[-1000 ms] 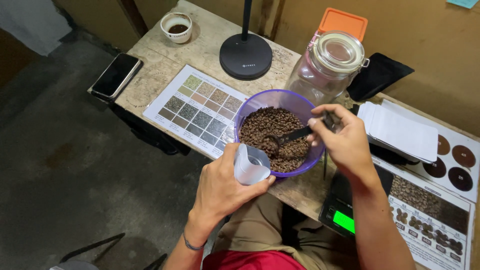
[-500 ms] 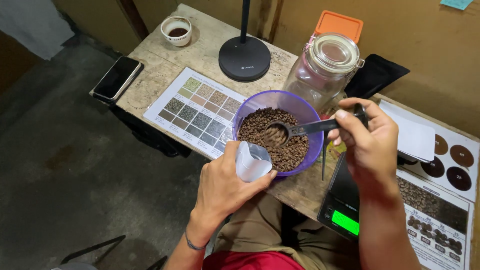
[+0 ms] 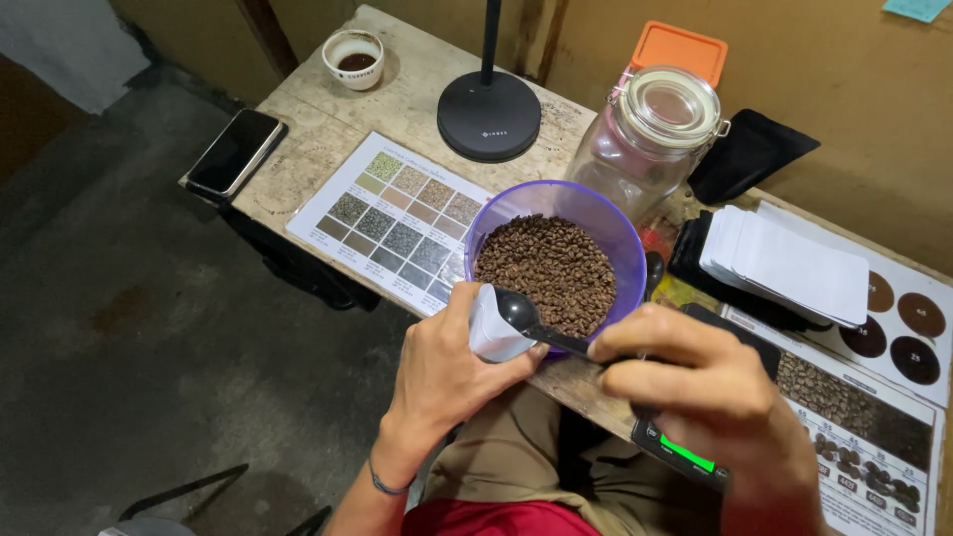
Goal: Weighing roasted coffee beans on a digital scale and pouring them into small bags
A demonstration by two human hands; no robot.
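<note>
Item: black measuring spoon (image 3: pixel 541 326). My right hand (image 3: pixel 695 397) is pinching its handle in closed fingers; long axis running right to left, bowl pointing left over the small white pouch (image 3: pixel 488 326). My left hand (image 3: pixel 447 372) is gripping that pouch, fingers wrapped, just beside the purple bowl (image 3: pixel 506 210) of coffee beans (image 3: pixel 556 268).

Spoon (image 3: pixel 531 320) now out of bowl (image 3: pixel 608 230), at pouch (image 3: pixel 493 326) mouth.

Small worn wooden table (image 3: pixel 417 89), pale scuffed top, set corner-on against brown board wall (image 3: pixel 824 69). Dark grey concrete floor (image 3: pixel 119 337), stained patches. Black round lamp base (image 3: pixel 489 117) with thin pole on table. Pale cloth (image 3: pixel 69 50) upper left. Dim, warm light.
</note>
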